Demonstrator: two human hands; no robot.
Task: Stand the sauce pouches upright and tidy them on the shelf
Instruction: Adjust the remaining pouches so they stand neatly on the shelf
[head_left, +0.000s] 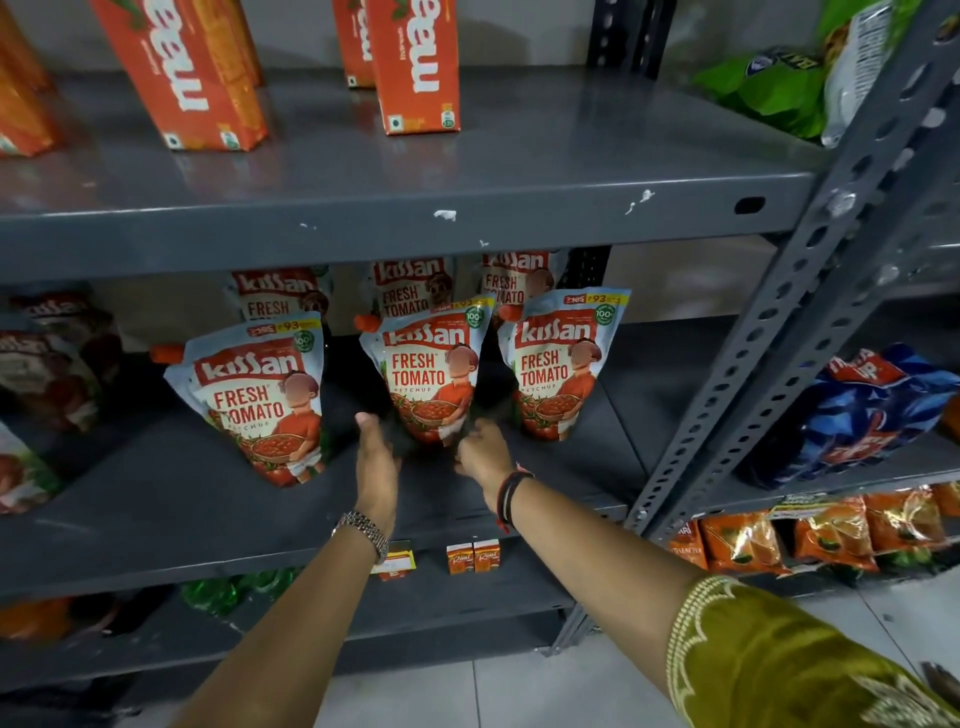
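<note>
Three ketchup pouches stand upright in a front row on the grey middle shelf (156, 519): a left pouch (260, 400), a middle pouch (431, 374) and a right pouch (558, 364). Behind them stand three more pouches, partly hidden (280, 296). My left hand (376, 462) is flat and open just left of the middle pouch's base. At the lower right of that same pouch is my right hand (480, 452), fingers loosely curled. Whether either hand touches the pouch is unclear.
Orange cartons (415, 67) stand on the shelf above. Dark pouches (52, 358) lie at the far left of the middle shelf. A slotted upright (779, 338) borders the right side, with blue bags (872, 415) beyond. Small boxes (472, 556) sit on the shelf below.
</note>
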